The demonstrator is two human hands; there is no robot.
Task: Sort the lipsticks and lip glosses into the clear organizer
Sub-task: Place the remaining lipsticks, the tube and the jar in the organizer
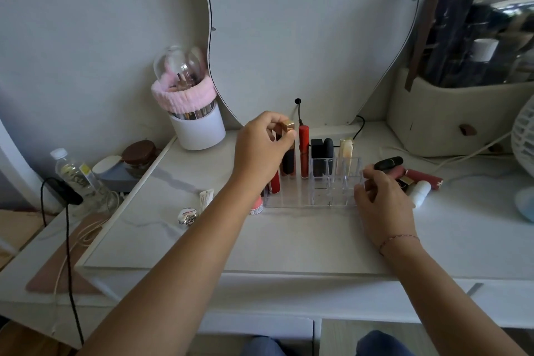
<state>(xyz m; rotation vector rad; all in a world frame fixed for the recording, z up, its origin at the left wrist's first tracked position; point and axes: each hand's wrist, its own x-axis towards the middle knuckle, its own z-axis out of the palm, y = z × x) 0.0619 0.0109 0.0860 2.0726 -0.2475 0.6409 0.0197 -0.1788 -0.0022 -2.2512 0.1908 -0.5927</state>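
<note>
The clear organizer [323,196] stands in the middle of the white table. My left hand [261,150] pinches the gold cap of a dark lip gloss [289,162] standing in a back left slot. Beside it stand a red lip gloss [303,150], two black lipsticks [322,150] and a cream and gold tube [346,150]. My right hand [381,202] rests against the organizer's right end, fingers curled on its wall. Right of it lie loose lipsticks: a black one [388,163], a dark red one [424,178] and a white tube [419,192].
A white brush holder with a pink band [193,115] stands at the back left under the mirror [303,23]. A small tube [206,196] and a silver trinket [187,215] lie left of the organizer. A beige bag [450,115] and a fan [523,136] stand at right.
</note>
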